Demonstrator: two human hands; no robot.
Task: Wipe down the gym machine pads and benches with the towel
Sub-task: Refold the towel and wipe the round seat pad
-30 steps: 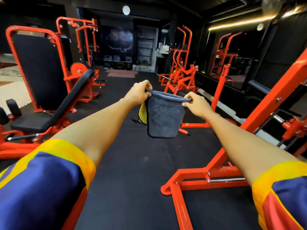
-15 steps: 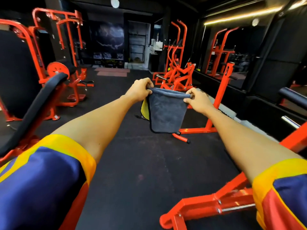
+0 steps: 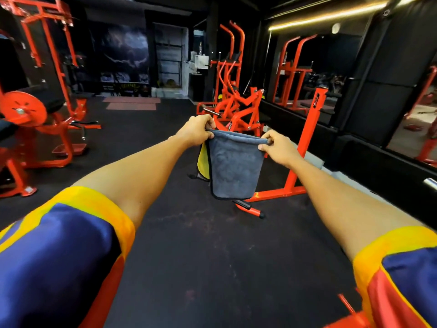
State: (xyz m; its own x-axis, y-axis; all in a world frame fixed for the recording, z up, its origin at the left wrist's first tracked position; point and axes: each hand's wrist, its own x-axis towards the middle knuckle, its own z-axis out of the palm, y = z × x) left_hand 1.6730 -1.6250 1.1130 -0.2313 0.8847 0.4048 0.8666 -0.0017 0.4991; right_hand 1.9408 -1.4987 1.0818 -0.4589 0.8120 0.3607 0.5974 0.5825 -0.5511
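I hold both arms out, my left hand (image 3: 196, 131) and right hand (image 3: 276, 147) each pinching a top corner of the grey, yellow-backed microfibre towel (image 3: 235, 166) above the black rubber floor (image 3: 212, 256).

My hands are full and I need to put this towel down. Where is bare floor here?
Bare black floor runs wide between your forearms, from the sleeves up to the orange stand beyond the towel. Another bare stretch lies between the plate-loaded machine on the left and the middle machine. Frames crowd the left edge and the right wall.
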